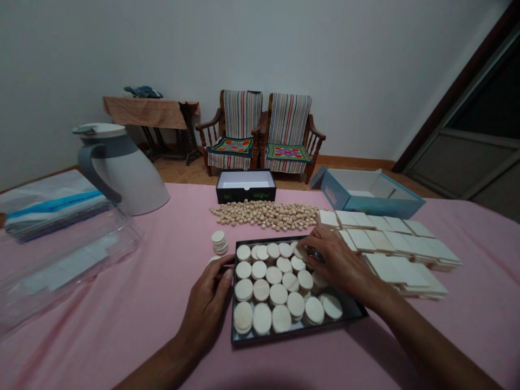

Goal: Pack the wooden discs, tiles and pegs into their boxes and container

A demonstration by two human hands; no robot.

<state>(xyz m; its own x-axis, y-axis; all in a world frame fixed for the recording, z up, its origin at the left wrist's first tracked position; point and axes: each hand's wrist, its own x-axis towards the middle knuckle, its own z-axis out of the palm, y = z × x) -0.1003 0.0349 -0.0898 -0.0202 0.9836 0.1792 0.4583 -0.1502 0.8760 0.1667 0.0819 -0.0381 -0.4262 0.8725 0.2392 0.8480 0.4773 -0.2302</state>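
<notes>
The right hand [337,262] is draping its loosely spread fingers over wooden discs [273,275] in a black tray [349,313], while the curled left hand [207,309] is apparently steadying the tray's side.

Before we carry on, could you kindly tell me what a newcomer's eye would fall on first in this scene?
The black tray packed with stacks of round pale wooden discs would probably catch the eye first, front and centre on the pink tablecloth. The right hand rests over the discs at the tray's far side, and the left hand sits at its left edge. Just beyond lies a loose heap of small wooden cubes, with stacks of flat rectangular wooden tiles to the right.
</notes>
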